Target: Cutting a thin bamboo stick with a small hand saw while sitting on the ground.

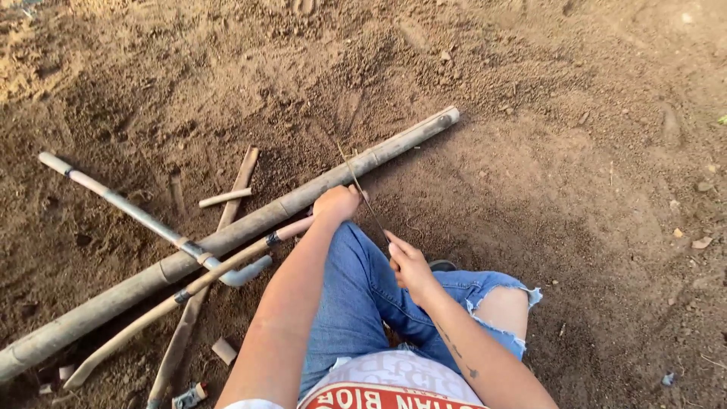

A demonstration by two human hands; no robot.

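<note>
From my feed, my left hand (337, 203) and right hand (409, 265) are both closed on a thin bamboo sliver (362, 193) pointing toward eleven o'clock, which I judge could snap or cut fingers if bent against the long bamboo pole (250, 223).

Matt, dusty bamboo pole (250, 223); loose, crumbly brown soil (575, 151); frayed blue denim (363, 288).

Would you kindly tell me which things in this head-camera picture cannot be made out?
- Thin strip between the hands: too narrow to tell its material or where its far tip ends.
- Left hand: seen from behind, so its grip is hidden.
- Long bamboo pole: its near end is cut off by the left edge.
- Small object at the bottom edge: too small to identify.
- Right hand: fingertips blurred.
</note>
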